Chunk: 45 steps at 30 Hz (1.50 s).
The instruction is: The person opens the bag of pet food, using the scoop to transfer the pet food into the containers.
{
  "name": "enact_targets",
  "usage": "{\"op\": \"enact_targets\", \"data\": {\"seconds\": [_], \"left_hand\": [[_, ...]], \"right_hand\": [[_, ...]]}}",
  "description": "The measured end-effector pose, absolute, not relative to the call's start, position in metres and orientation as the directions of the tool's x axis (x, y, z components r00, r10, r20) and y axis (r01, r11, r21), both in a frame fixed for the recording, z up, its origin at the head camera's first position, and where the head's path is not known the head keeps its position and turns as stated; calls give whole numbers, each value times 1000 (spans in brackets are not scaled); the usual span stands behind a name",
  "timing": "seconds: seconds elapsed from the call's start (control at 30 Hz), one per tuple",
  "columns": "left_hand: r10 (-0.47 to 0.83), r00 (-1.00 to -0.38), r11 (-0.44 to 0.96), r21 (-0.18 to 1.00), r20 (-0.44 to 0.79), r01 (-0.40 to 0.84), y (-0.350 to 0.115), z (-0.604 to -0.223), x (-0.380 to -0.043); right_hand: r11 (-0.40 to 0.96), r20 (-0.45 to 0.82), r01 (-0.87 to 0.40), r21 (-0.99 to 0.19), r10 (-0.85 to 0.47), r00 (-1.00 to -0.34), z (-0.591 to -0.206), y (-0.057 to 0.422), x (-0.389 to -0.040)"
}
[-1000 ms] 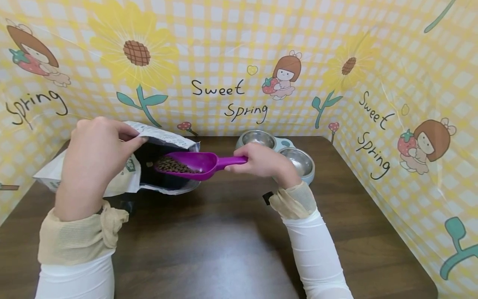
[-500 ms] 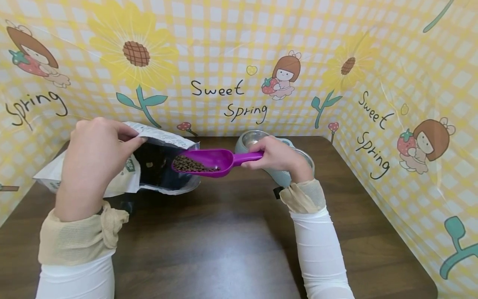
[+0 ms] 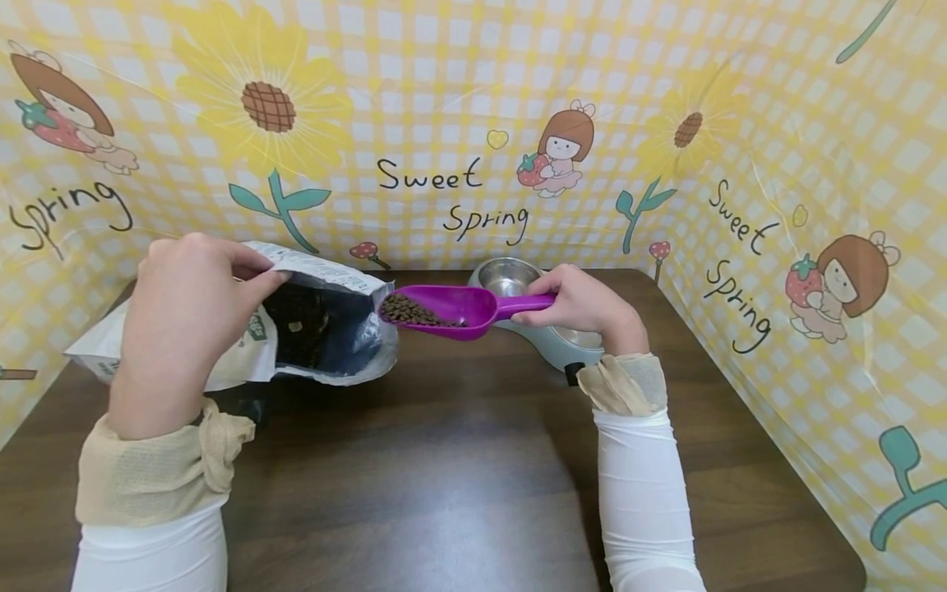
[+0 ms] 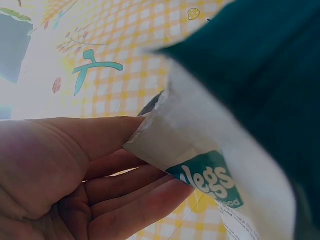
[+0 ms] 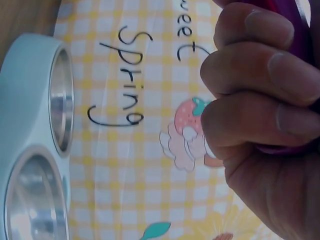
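My left hand (image 3: 194, 308) pinches the upper edge of an open white food bag (image 3: 240, 358) lying on its side, its mouth facing right. In the left wrist view, thumb and fingers grip the bag's white edge (image 4: 150, 135) beside a green label. Dark kibble (image 3: 296, 316) shows inside the bag. My right hand (image 3: 584, 304) grips the handle of a purple scoop (image 3: 473, 311), which holds brown kibble (image 3: 414, 311) toward its tip. The scoop's tip overlaps the bag's mouth in the head view. In the right wrist view, curled fingers (image 5: 260, 85) wrap the purple handle.
Behind the right hand stands a pale blue double pet bowl (image 3: 551, 345) with two steel dishes, partly hidden; in the right wrist view its steel dish (image 5: 37, 200) is seen. The wooden table (image 3: 414, 477) is bordered by a yellow checked cloth (image 3: 444, 99) behind and at both sides.
My right hand has moved right, drawing the scoop with its kibble out of the bag's mouth toward the double bowl. My left hand and the bag have stayed in place.
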State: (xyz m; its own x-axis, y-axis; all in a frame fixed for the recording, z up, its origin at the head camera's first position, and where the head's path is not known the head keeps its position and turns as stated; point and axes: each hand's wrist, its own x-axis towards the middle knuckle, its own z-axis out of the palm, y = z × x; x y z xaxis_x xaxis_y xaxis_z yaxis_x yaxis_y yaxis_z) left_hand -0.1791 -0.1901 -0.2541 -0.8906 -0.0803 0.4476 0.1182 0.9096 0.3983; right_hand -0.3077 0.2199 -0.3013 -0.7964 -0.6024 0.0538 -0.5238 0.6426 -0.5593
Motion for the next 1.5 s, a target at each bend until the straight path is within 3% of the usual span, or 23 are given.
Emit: {"op": "enact_targets", "data": {"seconds": [0.83,1.5], "left_hand": [[-73,-891,905,405,448,129,-193,-255,-180],[-63,-905,905,406,420,125,-194,-251,-178]], "right_hand": [[789,47,-351,-505,-381,-923,-303,271,-315],[837,75,-289,-464,-289,-955,-316,288,-323]]}}
